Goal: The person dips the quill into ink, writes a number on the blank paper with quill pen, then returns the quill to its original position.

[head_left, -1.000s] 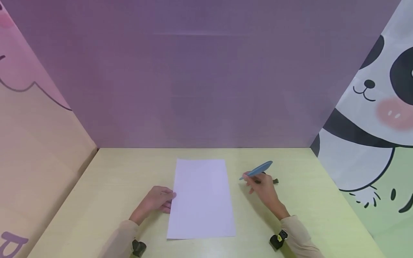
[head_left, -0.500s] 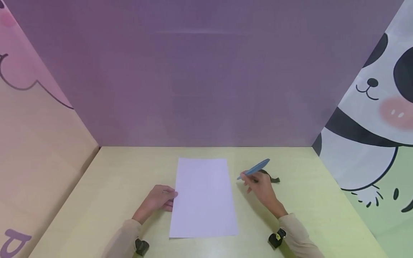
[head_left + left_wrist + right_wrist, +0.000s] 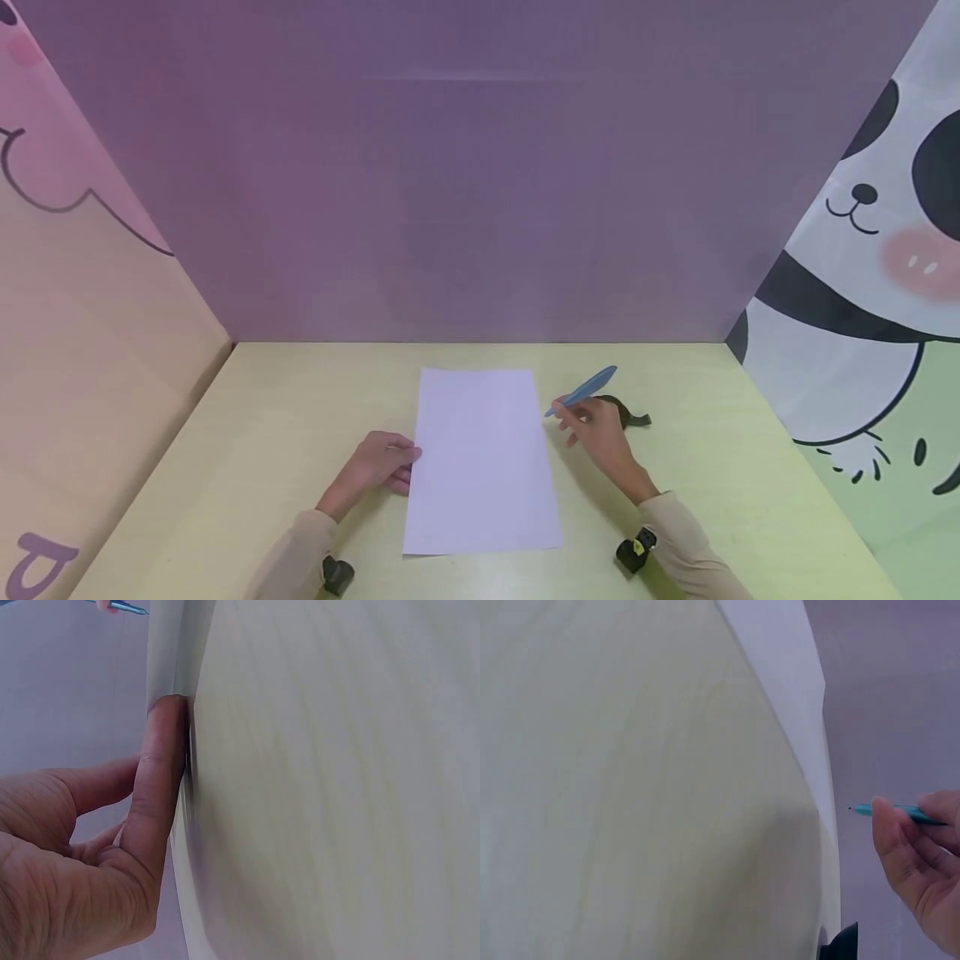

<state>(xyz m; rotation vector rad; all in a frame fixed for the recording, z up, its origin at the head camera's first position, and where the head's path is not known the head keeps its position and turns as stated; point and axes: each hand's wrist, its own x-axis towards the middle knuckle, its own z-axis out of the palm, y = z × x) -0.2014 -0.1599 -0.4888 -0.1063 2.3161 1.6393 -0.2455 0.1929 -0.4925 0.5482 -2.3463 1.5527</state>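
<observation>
A blank white sheet of paper (image 3: pixel 483 462) lies upright on the table before me. At its left edge my left hand (image 3: pixel 375 462) pinches the paper, thumb on top and fingers at the edge; the left wrist view shows a fingertip (image 3: pixel 169 712) along that edge. My right hand (image 3: pixel 600 433) holds a blue feather-shaped pen (image 3: pixel 588 387) between thumb and fingers, just right of the paper. The pen's tip points left and down, above the table, at the sheet's right edge in the head view. In the right wrist view the pen (image 3: pixel 864 810) shows its narrow tip.
Behind the right hand a black curved object (image 3: pixel 639 420) lies on the table (image 3: pixel 300 392), partly hidden. A purple wall (image 3: pixel 480 208) closes off the back, with printed panels at left and right. Each wrist bears a small black camera (image 3: pixel 633 552).
The paper and my left hand have shifted slightly to the right. My right hand has moved left with the pen, nearer the sheet, uncovering more of the black object.
</observation>
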